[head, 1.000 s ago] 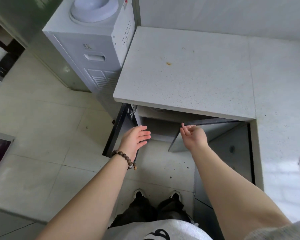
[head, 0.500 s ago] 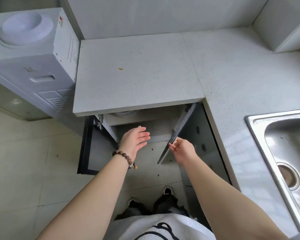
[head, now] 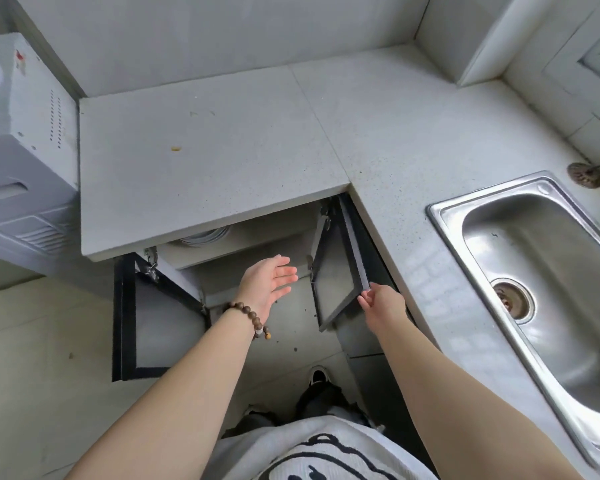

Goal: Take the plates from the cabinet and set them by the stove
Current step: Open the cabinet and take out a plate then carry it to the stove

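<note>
Under the speckled countertop (head: 208, 157) the cabinet stands with both dark-framed doors swung out: the left door (head: 153, 327) wide, the right door (head: 336, 282) nearly against the side counter. White plates (head: 205, 235) peek out on the shelf just below the counter edge, mostly hidden. My left hand (head: 269, 282), with a bead bracelet, hovers flat with straight fingers in front of the opening, holding nothing. My right hand (head: 381, 301) touches the outer edge of the right door with its fingertips.
A steel sink (head: 534, 271) is set in the counter on the right, with a strainer plug (head: 584, 174) behind it. A white water dispenser (head: 25, 150) stands left of the cabinet. My shoes (head: 317, 375) are on the tiled floor below. No stove is in view.
My right hand has pushed the right door further open, toward the side counter. The view has swung right, bringing the sink into sight. My left hand stays in front of the opening.
</note>
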The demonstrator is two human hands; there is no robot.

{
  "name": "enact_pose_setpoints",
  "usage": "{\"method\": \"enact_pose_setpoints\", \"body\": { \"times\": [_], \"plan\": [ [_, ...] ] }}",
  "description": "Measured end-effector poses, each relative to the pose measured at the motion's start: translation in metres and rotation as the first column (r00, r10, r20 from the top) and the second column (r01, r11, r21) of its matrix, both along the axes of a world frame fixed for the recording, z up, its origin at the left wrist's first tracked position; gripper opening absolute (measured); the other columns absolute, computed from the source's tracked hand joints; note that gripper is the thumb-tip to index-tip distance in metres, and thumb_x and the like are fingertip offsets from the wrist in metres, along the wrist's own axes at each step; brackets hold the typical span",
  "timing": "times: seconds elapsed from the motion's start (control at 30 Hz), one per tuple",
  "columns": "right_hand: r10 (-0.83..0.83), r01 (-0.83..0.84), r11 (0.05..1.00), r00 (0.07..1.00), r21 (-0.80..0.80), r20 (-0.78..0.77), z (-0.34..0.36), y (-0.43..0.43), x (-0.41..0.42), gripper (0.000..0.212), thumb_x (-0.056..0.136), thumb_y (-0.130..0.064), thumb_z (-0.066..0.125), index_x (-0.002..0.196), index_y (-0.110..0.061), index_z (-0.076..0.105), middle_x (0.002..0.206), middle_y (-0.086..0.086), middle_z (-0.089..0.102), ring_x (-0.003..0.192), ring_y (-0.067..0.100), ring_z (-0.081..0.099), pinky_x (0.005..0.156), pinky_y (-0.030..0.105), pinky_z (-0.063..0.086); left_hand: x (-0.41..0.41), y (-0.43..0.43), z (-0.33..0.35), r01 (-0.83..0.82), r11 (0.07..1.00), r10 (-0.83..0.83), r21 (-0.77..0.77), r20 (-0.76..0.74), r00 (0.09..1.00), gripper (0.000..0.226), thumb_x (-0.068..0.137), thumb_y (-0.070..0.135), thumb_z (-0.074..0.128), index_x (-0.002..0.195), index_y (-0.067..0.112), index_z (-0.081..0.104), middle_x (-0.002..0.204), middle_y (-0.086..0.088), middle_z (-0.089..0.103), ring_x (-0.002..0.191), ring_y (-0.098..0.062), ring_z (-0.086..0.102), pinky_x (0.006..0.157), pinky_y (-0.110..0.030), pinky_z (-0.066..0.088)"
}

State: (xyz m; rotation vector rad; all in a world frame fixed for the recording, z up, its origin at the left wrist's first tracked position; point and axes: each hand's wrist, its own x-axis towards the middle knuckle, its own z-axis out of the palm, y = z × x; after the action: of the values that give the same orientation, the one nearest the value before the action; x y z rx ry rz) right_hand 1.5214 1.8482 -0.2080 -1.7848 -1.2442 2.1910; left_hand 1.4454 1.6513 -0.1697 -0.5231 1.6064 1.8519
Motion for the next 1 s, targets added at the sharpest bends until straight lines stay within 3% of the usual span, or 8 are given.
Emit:
{"method": "enact_pose_setpoints", "body": {
  "times": [0.17,0.4,0.5,0.63,0.7,0.83,1.0],
  "plan": [
    [-0.084,0.084,0.996,0.996,0.043,-0.001,-0.004,0.01,0.015,0.036,0.094,0.005,0.038,0.129,0.012,0.046,0.141,0.027,0.048,0.129,0.037,0.05,0.104,0.04,0.046,0.001,0.008,-0.003,0.034,0.999,-0.034,0.014,0.001,0.999,0.026,0.098,0.025,0.049,0.108,0.008,0.064,0.107,-0.015,0.07,0.097,-0.025,0.068,0.087,-0.036,0.053],
    [-0.185,0.169,0.973,0.978,-0.158,-0.091,-0.003,-0.001,0.013,0.042,0.099,0.005,0.038,0.141,0.009,0.038,0.143,0.023,0.047,0.131,0.03,0.05,0.107,0.033,0.043,0.001,0.005,-0.009,0.019,1.0,-0.019,-0.009,-0.014,1.0,0.026,0.099,0.026,0.047,0.107,0.008,0.064,0.105,-0.014,0.07,0.097,-0.025,0.068,0.085,-0.036,0.054],
    [-0.077,0.059,0.992,0.983,-0.11,-0.164,0.001,-0.009,0.007,0.04,0.1,0.0,0.04,0.139,0.007,0.041,0.139,0.021,0.051,0.128,0.03,0.052,0.104,0.035,0.045,-0.001,-0.003,-0.012,-0.043,0.999,0.042,-0.03,-0.041,0.998,0.026,0.1,0.025,0.045,0.104,0.009,0.065,0.104,-0.013,0.069,0.095,-0.024,0.067,0.087,-0.036,0.053],
    [0.162,-0.145,0.984,0.969,0.1,-0.184,0.013,-0.028,-0.013,0.029,0.096,-0.003,0.045,0.12,-0.002,0.061,0.112,0.011,0.064,0.11,0.024,0.062,0.1,0.037,0.049,-0.008,-0.019,-0.01,-0.163,0.984,0.156,-0.074,-0.089,0.984,0.024,0.1,0.022,0.045,0.097,0.012,0.066,0.101,-0.01,0.069,0.094,-0.023,0.066,0.089,-0.038,0.052],
    [0.309,-0.268,0.939,0.934,0.218,-0.182,0.023,-0.042,-0.026,0.023,0.095,-0.006,0.047,0.11,-0.011,0.064,0.108,0.008,0.066,0.106,0.021,0.063,0.099,0.037,0.05,-0.013,-0.031,-0.008,-0.219,0.971,0.209,-0.09,-0.111,0.972,0.023,0.099,0.021,0.045,0.098,0.011,0.066,0.101,-0.01,0.07,0.095,-0.022,0.066,0.088,-0.037,0.052],
    [0.541,-0.448,0.802,0.825,0.394,-0.164,0.041,-0.074,-0.051,0.022,0.096,-0.015,0.047,0.109,-0.023,0.063,0.112,0.002,0.066,0.108,0.017,0.061,0.098,0.036,0.049,-0.019,-0.058,-0.007,-0.318,0.942,0.297,-0.105,-0.178,0.938,0.019,0.094,0.02,0.05,0.096,0.013,0.068,0.099,-0.007,0.07,0.097,-0.019,0.066,0.079,-0.032,0.052],
    [0.654,-0.528,0.72,0.732,0.45,-0.189,0.051,-0.11,-0.072,0.019,0.093,-0.021,0.05,0.099,-0.031,0.065,0.106,-0.006,0.068,0.105,0.01,0.063,0.1,0.038,0.048,-0.019,-0.091,-0.007,-0.405,0.909,0.381,-0.094,-0.204,0.902,0.016,0.091,0.021,0.053,0.09,0.018,0.069,0.098,-0.005,0.071,0.095,-0.016,0.067,0.077,-0.031,0.05]
  ]
}}
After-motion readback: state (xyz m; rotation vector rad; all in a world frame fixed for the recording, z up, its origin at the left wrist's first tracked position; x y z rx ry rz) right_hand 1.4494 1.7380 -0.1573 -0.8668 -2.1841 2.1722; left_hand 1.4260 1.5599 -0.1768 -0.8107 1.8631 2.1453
